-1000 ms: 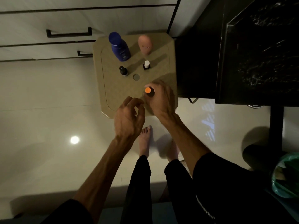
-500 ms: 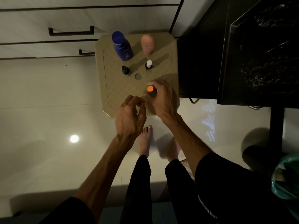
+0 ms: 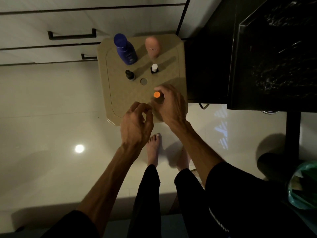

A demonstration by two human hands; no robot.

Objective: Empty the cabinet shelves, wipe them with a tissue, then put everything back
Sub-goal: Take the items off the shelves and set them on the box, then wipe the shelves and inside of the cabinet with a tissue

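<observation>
Orange-capped bottle point(image 3: 157, 97) being gripped by right hand point(image 3: 169, 104) on table point(image 3: 120, 100), likely emptying shelves; left hand point(image 3: 135, 124) hovering loosely curled, empty; next needing release.

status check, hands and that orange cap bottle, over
Right hand grips orange-capped bottle on stool. Left hand loosely curled, holds nothing. Nothing in the way.

Just one head cam, looking steeply down at a small stool point(image 3: 120, 100) and floor point(image 3: 51, 100) nearby.
</observation>
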